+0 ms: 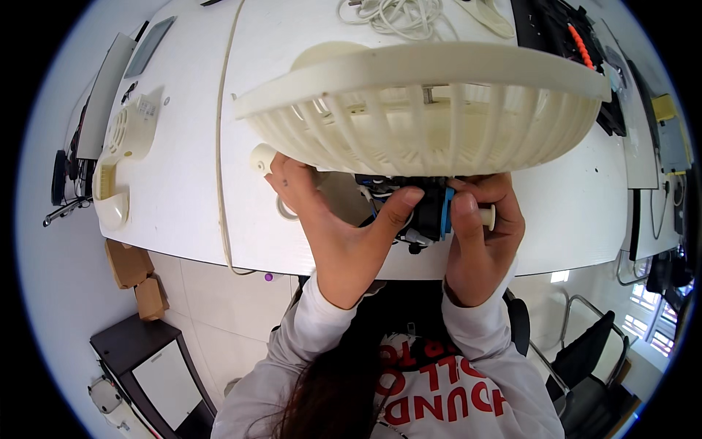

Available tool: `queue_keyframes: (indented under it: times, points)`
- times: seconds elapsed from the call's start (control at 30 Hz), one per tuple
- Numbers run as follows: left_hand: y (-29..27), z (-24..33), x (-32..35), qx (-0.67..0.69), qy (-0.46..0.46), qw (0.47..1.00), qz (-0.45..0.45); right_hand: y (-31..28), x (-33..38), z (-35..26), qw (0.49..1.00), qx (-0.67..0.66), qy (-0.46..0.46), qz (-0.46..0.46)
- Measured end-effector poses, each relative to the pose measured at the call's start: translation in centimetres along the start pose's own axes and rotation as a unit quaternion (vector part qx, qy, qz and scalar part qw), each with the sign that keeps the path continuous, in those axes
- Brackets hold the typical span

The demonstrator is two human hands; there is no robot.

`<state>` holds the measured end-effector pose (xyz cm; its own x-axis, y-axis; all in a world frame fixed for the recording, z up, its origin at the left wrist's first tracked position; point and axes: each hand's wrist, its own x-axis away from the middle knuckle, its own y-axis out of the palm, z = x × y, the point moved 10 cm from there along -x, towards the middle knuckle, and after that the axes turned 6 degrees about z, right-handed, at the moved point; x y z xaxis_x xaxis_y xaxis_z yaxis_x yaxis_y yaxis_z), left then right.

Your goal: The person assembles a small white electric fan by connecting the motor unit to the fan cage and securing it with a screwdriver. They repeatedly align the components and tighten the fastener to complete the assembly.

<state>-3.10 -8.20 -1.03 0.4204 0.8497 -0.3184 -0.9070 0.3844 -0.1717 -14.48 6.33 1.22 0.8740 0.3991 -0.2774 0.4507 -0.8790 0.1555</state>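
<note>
A cream fan guard (424,110) with curved ribs is held up close to the camera over the white table (190,183). Below it sits the fan's black motor unit (428,212) with a blue part and wires showing. My left hand (333,227) grips the motor unit from the left, thumb pressed on its black body. My right hand (482,234) holds the unit's right side, with fingers around a small cream knob (488,216). A cream round piece (262,158) pokes out behind my left hand.
A cream fan housing part (124,161) lies at the table's left end. A coiled white cable (398,16) and a black tool tray (570,44) are at the far side. A thin cord (221,146) runs across the table. Cardboard boxes (135,274) and a dark cabinet (157,366) stand on the floor at left.
</note>
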Motion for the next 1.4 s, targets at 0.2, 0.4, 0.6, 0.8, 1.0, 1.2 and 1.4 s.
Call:
queue_keyframes:
  times: [0.2, 0.4, 0.6, 0.8, 1.0, 1.2, 1.4]
  points:
    - [-0.1, -0.1, 0.1, -0.002, -0.003, 1.000, 0.003, 0.4, -0.4, -1.6, 0.996, 0.076, -0.018, -0.035]
    - [-0.2, 0.7, 0.0, -0.034, 0.033, 0.999, 0.017, 0.3, 0.1, -2.6, 0.988, 0.151, -0.037, -0.019]
    - [0.0, 2.1, -0.4, -0.082, 0.091, 0.992, 0.022, 0.5, 0.3, -3.5, 0.972, 0.214, -0.063, -0.067]
    - [0.0, 2.1, -0.6, -0.107, 0.090, 0.990, 0.031, 1.7, 0.2, -4.8, 0.918, 0.332, -0.114, -0.185]
    - [-0.2, 2.1, -0.6, -0.091, 0.089, 0.992, 0.023, 2.4, 0.7, -5.8, 0.891, 0.362, -0.198, -0.188]
    - [-0.1, 2.9, -0.5, -0.121, 0.135, 0.983, 0.029, 3.1, 0.1, -5.8, 0.871, 0.382, -0.202, -0.236]
    - [-0.2, 2.1, -0.7, -0.109, 0.148, 0.981, 0.060, 3.6, -0.4, -6.1, 0.869, 0.368, -0.204, -0.260]
